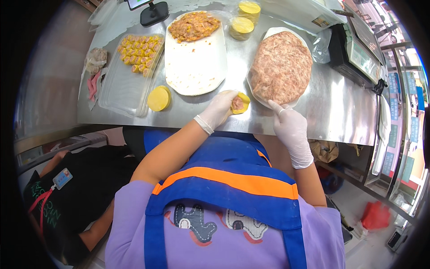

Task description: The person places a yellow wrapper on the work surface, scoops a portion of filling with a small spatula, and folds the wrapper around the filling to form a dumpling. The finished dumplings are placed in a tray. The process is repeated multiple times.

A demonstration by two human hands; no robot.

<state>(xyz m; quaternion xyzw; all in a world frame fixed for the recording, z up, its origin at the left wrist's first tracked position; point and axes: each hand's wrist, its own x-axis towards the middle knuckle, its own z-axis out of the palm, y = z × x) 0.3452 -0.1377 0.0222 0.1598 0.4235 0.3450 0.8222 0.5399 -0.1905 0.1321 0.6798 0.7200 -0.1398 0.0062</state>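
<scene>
My left hand (218, 109), in a white glove, holds a round yellow dough wrapper (244, 98) with a lump of meat filling (238, 103) in it. My gloved right hand (289, 122) is at the near edge of a white tray heaped with minced meat (282, 67), index finger extended to it; whether it holds a tool is unclear. Left of the left hand lies a stack of yellow wrappers (159, 98). Behind it, a white tray (195, 72) carries orange-flecked filling (195, 26) at its far end. Filled yellow dumplings (141, 52) sit in rows in a clear plastic tray (124, 89).
Two wrapped stacks of yellow wrappers (242, 28) stand at the back. A scale (362, 60) is at the right, a black stand (154, 14) at the back left. A tied plastic bag (96, 60) lies far left. A person in black (84, 178) is at my left, below the steel table (322, 124).
</scene>
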